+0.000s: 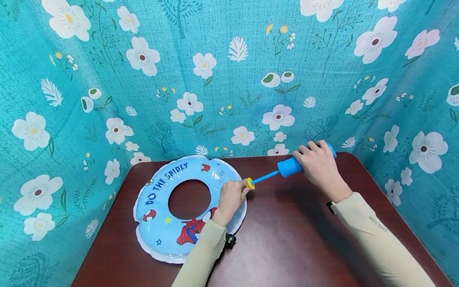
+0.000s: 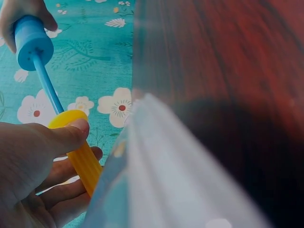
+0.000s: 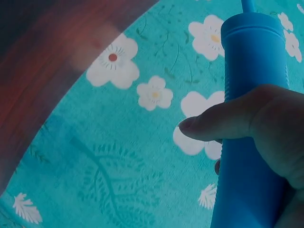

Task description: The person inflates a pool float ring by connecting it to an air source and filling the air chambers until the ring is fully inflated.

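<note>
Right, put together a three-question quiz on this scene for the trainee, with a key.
1. True or false: the right hand grips the blue cylinder.

2. Multiple choice: what colour is the ribbed piece that the left hand holds?
a) red
b) yellow
c) white

3. Fill in the missing word: the lettering on the swim ring reads "DO THE ____".

Key
1. True; its fingers wrap round the cylinder.
2. b) yellow; the thin blue rod runs from it to the cylinder.
3. SPIDEY
</note>
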Motion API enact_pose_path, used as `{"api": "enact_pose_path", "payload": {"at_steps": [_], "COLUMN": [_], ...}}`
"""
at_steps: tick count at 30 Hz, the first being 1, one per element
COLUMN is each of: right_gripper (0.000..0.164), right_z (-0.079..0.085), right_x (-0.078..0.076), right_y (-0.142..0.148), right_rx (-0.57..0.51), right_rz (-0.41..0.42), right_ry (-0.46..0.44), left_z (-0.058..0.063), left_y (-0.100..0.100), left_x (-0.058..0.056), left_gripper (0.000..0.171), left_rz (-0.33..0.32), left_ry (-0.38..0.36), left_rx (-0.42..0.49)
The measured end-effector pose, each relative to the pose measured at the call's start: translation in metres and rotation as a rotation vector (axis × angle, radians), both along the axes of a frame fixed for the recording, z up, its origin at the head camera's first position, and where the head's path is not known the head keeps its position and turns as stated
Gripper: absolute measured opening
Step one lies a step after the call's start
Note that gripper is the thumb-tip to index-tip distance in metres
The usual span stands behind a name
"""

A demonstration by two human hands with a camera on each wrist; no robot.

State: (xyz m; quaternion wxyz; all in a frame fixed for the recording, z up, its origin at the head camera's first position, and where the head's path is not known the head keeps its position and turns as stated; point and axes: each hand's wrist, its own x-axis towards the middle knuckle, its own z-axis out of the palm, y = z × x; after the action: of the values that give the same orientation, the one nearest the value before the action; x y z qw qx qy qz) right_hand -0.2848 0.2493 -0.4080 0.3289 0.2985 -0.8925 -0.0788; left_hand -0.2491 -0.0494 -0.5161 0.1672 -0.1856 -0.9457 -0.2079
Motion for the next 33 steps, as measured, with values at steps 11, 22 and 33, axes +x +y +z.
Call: {"api": "enact_pose_path", "payload": {"at_steps": [11, 22, 33], "right_gripper": [0.036, 0.038, 0.028], "right_z": [-0.032, -0.055, -0.019], "right_x": [0.004, 0.004, -0.010], "right_y": [-0.061, -0.081, -0.020], "right_rx": [0.087, 0.047, -0.039], "right_rz": [-0.066, -0.016, 0.029], "right_ry": [-0.045, -0.085, -0.001], "left_z": [0.000, -0.001, -0.001], "left_y": [-0.002, 0.005, 0.001], "left_x": [0.001, -0.002, -0.002], "left_gripper": [0.018, 0.019, 0.016], "left_rz": [0.009, 0.001, 0.019], "left_ry": [0.011, -0.003, 0.000], "left_rx": [-0.012, -0.030, -0.033]}}
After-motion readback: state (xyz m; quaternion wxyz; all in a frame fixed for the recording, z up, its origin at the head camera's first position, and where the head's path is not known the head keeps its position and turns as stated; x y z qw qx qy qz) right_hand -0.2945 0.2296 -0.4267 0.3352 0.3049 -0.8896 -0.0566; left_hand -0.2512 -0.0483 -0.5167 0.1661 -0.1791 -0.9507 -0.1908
